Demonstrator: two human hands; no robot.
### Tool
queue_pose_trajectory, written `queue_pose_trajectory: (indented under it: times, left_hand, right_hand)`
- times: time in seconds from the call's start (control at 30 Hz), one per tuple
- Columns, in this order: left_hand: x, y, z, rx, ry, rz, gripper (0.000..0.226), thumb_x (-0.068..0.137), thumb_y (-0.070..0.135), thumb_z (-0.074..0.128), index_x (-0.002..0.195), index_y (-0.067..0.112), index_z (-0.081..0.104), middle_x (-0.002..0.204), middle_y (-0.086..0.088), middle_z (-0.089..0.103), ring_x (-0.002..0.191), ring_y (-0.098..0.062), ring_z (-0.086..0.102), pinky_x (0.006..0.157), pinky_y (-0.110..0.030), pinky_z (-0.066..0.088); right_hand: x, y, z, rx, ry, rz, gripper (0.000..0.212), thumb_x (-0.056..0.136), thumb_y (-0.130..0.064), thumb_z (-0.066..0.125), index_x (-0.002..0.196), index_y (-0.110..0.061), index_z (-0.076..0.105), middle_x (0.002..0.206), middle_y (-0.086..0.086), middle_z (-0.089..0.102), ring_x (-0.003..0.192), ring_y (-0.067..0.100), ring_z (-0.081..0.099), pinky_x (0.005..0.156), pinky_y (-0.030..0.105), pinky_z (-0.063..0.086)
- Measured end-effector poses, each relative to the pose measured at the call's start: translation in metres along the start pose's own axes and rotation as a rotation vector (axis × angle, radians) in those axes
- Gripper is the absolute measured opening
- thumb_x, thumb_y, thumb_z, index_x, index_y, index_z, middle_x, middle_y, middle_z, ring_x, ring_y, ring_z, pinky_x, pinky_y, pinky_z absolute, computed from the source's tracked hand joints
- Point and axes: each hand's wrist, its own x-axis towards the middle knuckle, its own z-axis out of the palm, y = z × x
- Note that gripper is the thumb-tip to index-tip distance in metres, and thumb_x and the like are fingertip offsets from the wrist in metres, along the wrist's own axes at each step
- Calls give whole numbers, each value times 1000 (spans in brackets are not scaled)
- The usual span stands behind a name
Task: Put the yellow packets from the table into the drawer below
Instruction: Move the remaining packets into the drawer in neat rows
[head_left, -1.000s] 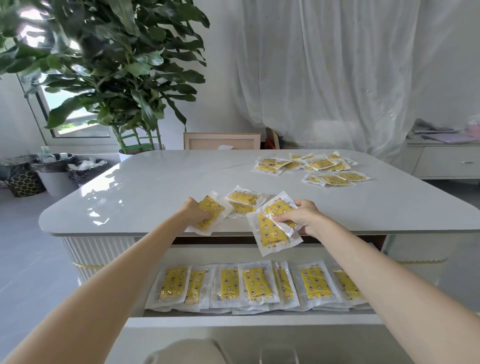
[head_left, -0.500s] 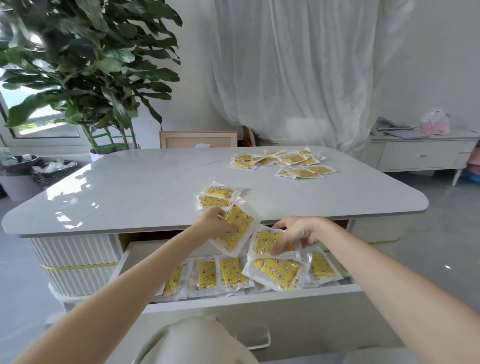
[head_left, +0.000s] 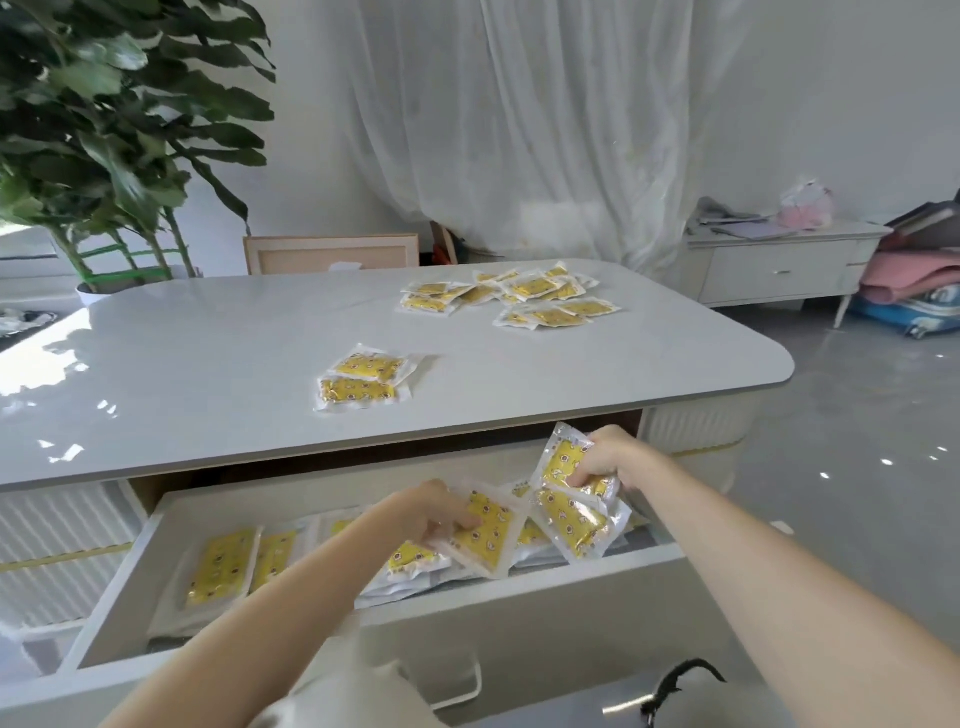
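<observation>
Open drawer (head_left: 119, 582) at 6 o'clock under the tabletop (head_left: 208, 364), already lined with a row of packets (head_left: 223, 566) from 9 to 3 o'clock. Both hands lowered into it within the last second from the tabletop's near edge.

At drawer centre, left hand (head_left: 431, 512), fingers (head_left: 460, 521) curled onto one packet (head_left: 488, 535), held low over the row. At 2 o'clock of it, right hand (head_left: 605, 460), fingers (head_left: 584, 475) clenched round a small bunch (head_left: 569, 514), two at least, tilted and not yet laid down.

Judged: delivery step nearly complete, release pending; task well short of done. Left on the tabletop: a pair (head_left: 363, 382) near centre, overlapping, and a scattered pile (head_left: 519, 296) at 1 o'clock by the far edge.

Tabletop white, glossy, round-cornered, with window glare at 9 o'clock. Room beyond: sheer curtain (head_left: 519, 130) at 12 o'clock, leafy plant (head_left: 104, 130) at 10 o'clock, pale sideboard (head_left: 769, 270) at 2 o'clock with papers and a pink bag on top. Grey shiny floor at 3 o'clock.
</observation>
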Motion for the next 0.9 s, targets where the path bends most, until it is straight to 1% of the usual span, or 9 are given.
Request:
queue_pose_trajectory:
  times: [0.17, 0.3, 0.37, 0.43, 0.5, 0.63, 0.7, 0.8, 0.9]
  left_hand:
    - [28, 4, 15, -191, 41, -32, 40, 87, -2, 59, 126, -5, 48, 96, -16, 58, 80, -26, 59, 77, -39, 52]
    - [45, 16, 24, -275, 130, -43, 26, 88, -9, 45, 113, 0, 46, 108, -19, 52, 97, -31, 55, 81, -38, 51]
    - [53, 20, 32, -121, 227, -16, 44, 87, -5, 49, 130, -1, 41, 124, -21, 49, 103, -33, 55, 81, -33, 45]
    - [52, 22, 40, 91, 321, 33, 69, 87, 0, 53, 146, -1, 17, 141, -24, 37, 122, -37, 49, 92, -38, 43]
    - [46, 18, 46, 312, 352, 115, 75, 85, -2, 49, 146, 3, 5, 140, -25, 30, 121, -37, 48, 96, -40, 44]
    - [34, 12, 48, 672, 442, 351, 55, 83, 6, 57, 132, 10, 31, 131, -15, 26, 117, -33, 42, 82, -36, 51]
    - [30, 13, 47, 787, 413, 442, 50, 88, 23, 58, 134, 19, 38, 139, -10, 23, 127, -31, 31, 94, -39, 45]
    - [28, 9, 46, 932, 188, 588, 62, 87, 49, 56, 143, 34, 33, 153, 0, 14, 141, -29, 12, 111, -50, 27]
    - [30, 3, 43, 1055, -5, 639, 72, 88, 50, 57, 149, 38, 21, 160, 3, 5, 147, -26, 4, 115, -52, 16]
  right_hand:
    - [24, 13, 0, 74, 90, -2, 42, 60, -8, 85, 98, -3, 67, 101, 12, 69, 91, 26, 68, 84, 39, 58]
    - [27, 12, -1, 218, 141, 7, 56, 71, -4, 81, 120, -1, 54, 118, 13, 61, 110, 30, 60, 94, 37, 51]
    - [32, 13, -1, 257, 160, 11, 58, 74, -3, 79, 125, 1, 51, 121, 14, 59, 113, 30, 58, 91, 35, 50]
    - [33, 16, 1, 299, 162, 20, 61, 75, 0, 77, 128, 1, 48, 122, 15, 59, 114, 31, 57, 87, 35, 51]
    - [34, 21, 5, 323, 172, 29, 66, 77, -1, 76, 134, -2, 44, 127, 15, 56, 117, 32, 55, 89, 36, 51]
    - [31, 27, 13, 244, 230, 10, 61, 84, -5, 70, 138, -5, 43, 136, 14, 51, 120, 31, 53, 88, 34, 47]
    - [30, 29, 14, 164, 278, -16, 45, 87, -6, 65, 130, -5, 49, 129, 14, 55, 109, 29, 56, 82, 33, 49]
    - [27, 29, 9, 109, 288, -32, 37, 92, -9, 57, 128, -3, 51, 125, 14, 58, 106, 28, 58, 77, 29, 46]
    - [26, 31, 1, 70, 272, -27, 30, 92, -11, 56, 121, -5, 54, 108, 13, 60, 87, 24, 55, 62, 24, 41]
